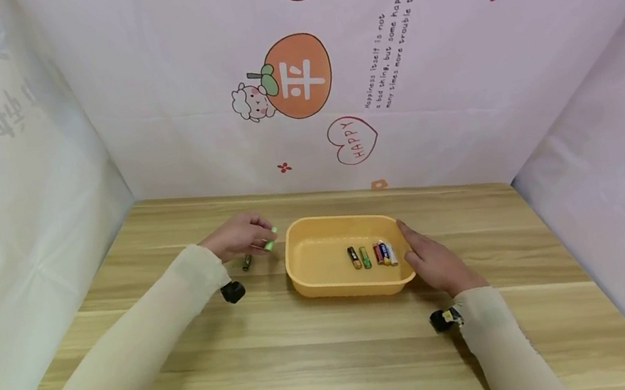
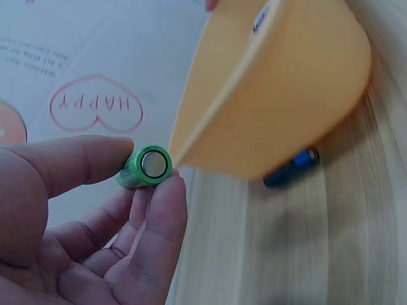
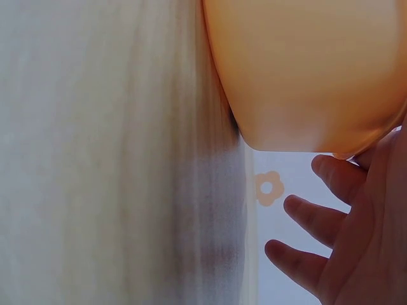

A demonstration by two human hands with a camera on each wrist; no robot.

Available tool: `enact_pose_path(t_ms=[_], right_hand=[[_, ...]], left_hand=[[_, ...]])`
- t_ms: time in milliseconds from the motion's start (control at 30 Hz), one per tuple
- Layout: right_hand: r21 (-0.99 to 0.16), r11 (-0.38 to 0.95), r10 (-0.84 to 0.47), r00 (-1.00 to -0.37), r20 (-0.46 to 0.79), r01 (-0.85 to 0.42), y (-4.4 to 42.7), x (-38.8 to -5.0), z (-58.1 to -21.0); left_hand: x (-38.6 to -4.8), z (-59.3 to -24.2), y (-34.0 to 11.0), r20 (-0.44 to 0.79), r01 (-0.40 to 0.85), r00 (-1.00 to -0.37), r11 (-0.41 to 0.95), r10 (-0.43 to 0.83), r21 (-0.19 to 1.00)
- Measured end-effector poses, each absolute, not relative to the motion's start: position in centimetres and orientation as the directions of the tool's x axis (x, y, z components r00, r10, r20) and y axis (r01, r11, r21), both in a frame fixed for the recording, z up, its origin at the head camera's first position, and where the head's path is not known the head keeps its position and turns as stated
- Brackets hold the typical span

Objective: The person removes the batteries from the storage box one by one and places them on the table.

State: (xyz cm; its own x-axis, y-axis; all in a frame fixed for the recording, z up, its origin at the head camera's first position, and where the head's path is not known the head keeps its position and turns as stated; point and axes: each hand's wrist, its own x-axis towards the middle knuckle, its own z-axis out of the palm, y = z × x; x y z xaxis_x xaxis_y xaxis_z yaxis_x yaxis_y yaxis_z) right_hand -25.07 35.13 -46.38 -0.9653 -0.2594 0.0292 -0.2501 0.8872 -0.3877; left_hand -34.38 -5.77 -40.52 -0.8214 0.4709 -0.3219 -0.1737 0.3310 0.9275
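Between thumb and fingertips, my left hand (image 1: 241,236) (image 2: 95,210) pinches a green battery (image 1: 272,240) (image 2: 146,167), its flat metal end showing in the left wrist view. The battery is just left of a yellow-orange tray (image 1: 341,289) (image 2: 299,89) (image 3: 311,76). My right hand (image 1: 438,262) (image 3: 356,222) grips the tray's right rim, with its other fingers spread outside in the right wrist view. Several batteries (image 1: 365,257) lie in the right half of the tray.
A dark battery (image 1: 246,262) lies on the wooden table (image 1: 293,377) below my left hand. In the left wrist view, a dark blue battery (image 2: 292,168) shows beside the tray. Printed white sheets (image 1: 184,133) stand behind and at both sides.
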Motion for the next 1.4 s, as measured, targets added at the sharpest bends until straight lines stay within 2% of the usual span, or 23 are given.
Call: enact_pose_path(t_ms=[733,1033,1400], right_hand=[[-0.389,0.884,-0.268,-0.963,0.033,-0.259,35.1,-24.8,-46.7],[-0.391,0.884,-0.264,-0.964,0.038,-0.258,35.1,-25.0,-46.5],[-0.393,0.884,-0.263,-0.964,0.034,-0.255,35.1,-25.1,-46.5]], left_hand=[[-34.8,-43.2,-10.8,-0.363,-0.236,-0.844,0.335,0.394,0.912],[-35.1,-44.1,-11.8,-0.366,-0.236,-0.856,0.353,0.366,0.905],[-35.3,-45.4,-12.5,-0.402,-0.299,-0.853,0.320,0.333,0.899]])
